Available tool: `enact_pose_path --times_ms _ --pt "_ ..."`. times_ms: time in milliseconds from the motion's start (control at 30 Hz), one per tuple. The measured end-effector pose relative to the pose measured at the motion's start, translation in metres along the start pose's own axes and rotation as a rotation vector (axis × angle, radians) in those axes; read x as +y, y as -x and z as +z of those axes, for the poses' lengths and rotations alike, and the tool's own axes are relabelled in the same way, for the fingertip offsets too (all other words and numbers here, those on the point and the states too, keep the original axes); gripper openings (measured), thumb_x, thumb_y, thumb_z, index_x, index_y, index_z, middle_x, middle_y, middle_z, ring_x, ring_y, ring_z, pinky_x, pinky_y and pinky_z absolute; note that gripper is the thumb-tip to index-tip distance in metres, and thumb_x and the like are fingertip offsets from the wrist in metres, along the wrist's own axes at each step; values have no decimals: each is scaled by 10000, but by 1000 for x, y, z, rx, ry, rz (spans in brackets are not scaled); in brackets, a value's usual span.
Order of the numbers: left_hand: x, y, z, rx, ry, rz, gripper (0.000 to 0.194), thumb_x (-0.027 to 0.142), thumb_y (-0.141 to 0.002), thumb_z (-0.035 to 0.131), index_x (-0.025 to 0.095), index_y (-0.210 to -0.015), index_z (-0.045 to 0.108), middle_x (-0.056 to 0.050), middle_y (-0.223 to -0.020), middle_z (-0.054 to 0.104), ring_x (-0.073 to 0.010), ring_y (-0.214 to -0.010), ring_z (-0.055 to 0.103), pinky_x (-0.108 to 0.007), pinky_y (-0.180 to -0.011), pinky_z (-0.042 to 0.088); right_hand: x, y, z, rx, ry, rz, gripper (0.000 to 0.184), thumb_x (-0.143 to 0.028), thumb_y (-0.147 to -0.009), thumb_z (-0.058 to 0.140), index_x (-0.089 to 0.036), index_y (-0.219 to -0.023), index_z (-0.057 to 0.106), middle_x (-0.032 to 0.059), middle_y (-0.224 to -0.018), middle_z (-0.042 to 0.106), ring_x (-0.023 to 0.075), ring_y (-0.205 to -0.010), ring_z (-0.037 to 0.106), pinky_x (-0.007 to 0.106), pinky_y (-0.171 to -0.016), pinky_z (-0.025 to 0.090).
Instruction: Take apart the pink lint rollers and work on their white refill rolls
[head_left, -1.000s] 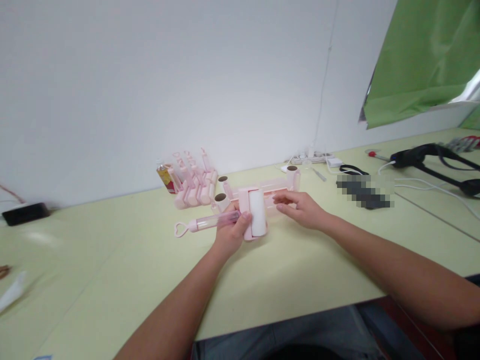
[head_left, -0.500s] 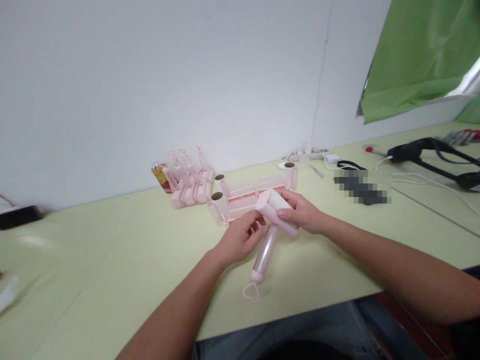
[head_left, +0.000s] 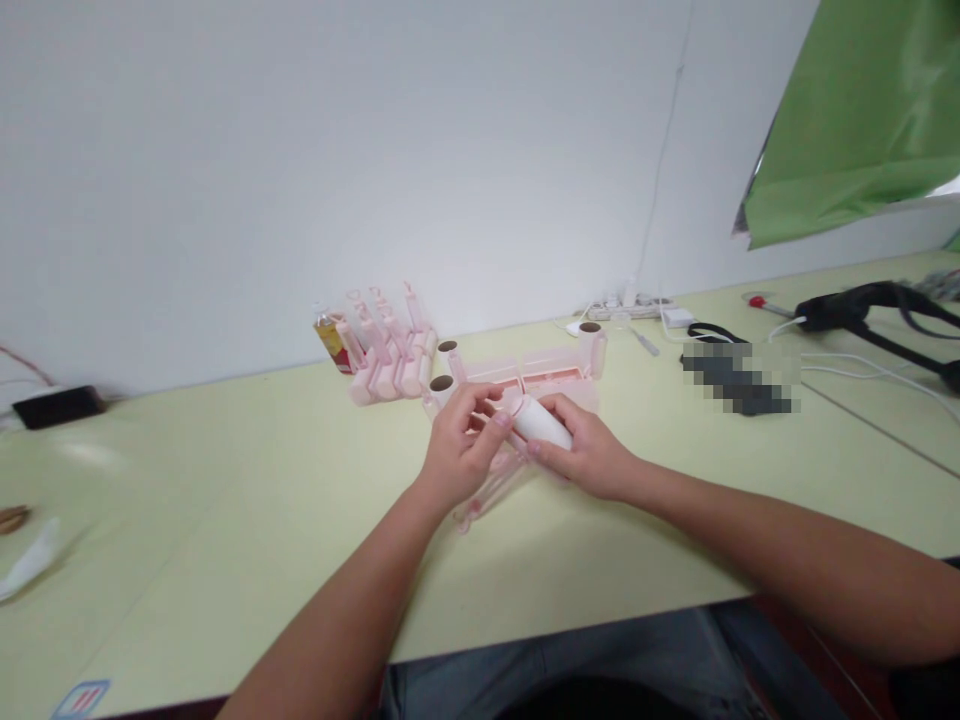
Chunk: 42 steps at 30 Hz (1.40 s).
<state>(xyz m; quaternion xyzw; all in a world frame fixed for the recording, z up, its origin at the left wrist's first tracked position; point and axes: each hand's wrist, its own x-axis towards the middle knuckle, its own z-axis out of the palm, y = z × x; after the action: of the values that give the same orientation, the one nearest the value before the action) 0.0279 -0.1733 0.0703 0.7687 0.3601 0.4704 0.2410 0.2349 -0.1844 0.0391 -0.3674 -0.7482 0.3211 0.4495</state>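
A pink lint roller with a white roll [head_left: 543, 422] is between my hands, above the table. My right hand [head_left: 589, 448] grips it from the right, thumb along the near side and fingers over the far side. My left hand [head_left: 463, 445] is curled at the roller's left end, its thumb and fingertips against the pink casing; exactly what they pinch is partly hidden. The roller's clear pink handle [head_left: 491, 490] points down to the left, blurred. Just behind are open pink roller casings [head_left: 559, 382] and upright white rolls with brown cores [head_left: 442, 384].
Several pink lint rollers [head_left: 394, 370] stand in a row by the wall, beside a yellow and red can [head_left: 332, 340]. A power strip [head_left: 630, 308], cables and a black headset frame [head_left: 862, 310] lie to the right. A black phone [head_left: 60, 407] is far left.
The lint roller has turned in my hands, its white roll now facing up and its handle swung further left. My left hand has risen to the roller's end. The camera view has shifted slightly.
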Motion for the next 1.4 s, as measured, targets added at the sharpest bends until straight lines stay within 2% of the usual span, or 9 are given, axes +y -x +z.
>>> enact_pose_path --times_ms 133,200,300,433,600,733,867,1167,1400 --pt "15 -1 -8 -106 -113 224 196 329 -879 626 176 -1000 617 -63 -936 596 -162 -819 534 -289 -720 437 -11 5 5 -75 45 -64 418 -464 -866 666 -212 -1184 565 66 -1073 679 223 -907 624 331 -793 475" --pt "19 -1 -11 -159 -127 252 165 315 -853 655 174 -917 597 -39 -854 558 -148 -762 496 -285 -689 407 -13 6 4 -108 53 -107 420 -448 -864 672 -216 -1200 575 70 -1099 682 230 -934 631 339 -823 480" --pt "17 -2 -14 -223 -95 164 202 331 -834 683 173 -874 562 -8 -799 505 -120 -684 441 -266 -632 372 -10 5 0 -150 54 -134 438 -439 -861 675 -214 -1229 595 77 -1137 684 245 -975 635 353 -858 481" --pt "6 -2 -10 -284 37 -51 317 385 -782 746 168 -889 540 20 -758 476 -98 -650 426 -228 -579 351 2 1 -7 -211 17 -83 451 -449 -853 688 -187 -1216 639 69 -1118 697 238 -968 641 341 -856 480" --pt "-4 -2 0 -290 176 -279 403 439 -718 794 157 -836 531 44 -670 489 -69 -554 437 -198 -508 329 11 -4 -16 -288 -5 -10 456 -466 -847 692 -174 -1196 673 53 -1055 714 211 -890 641 292 -761 467" --pt "-3 -1 4 -317 288 -405 442 456 -686 811 169 -816 501 66 -604 487 -62 -461 446 -186 -433 315 12 -5 -20 -330 -47 5 448 -462 -844 697 -183 -1193 682 48 -1076 714 213 -911 644 295 -786 469" --pt "-1 -2 5 -335 347 -457 451 432 -661 824 178 -779 470 80 -586 470 -50 -439 428 -172 -416 301 14 -5 -19 -341 -39 12 431 -453 -840 702 -186 -1178 691 47 -1084 716 230 -957 646 318 -836 477" --pt "-1 -3 7 -290 249 -452 359 363 -708 742 183 -714 432 87 -555 421 -47 -463 389 -175 -460 261 11 -8 -18 -337 -24 12 395 -434 -859 679 -174 -1155 709 43 -1074 730 231 -951 657 324 -842 479" --pt "3 -5 5 -300 210 -504 388 403 -718 735 190 -699 411 89 -527 403 -52 -438 370 -174 -439 232 9 -8 -15 -324 -56 7 395 -426 -861 670 -172 -1160 718 45 -1093 740 243 -966 671 339 -851 497"
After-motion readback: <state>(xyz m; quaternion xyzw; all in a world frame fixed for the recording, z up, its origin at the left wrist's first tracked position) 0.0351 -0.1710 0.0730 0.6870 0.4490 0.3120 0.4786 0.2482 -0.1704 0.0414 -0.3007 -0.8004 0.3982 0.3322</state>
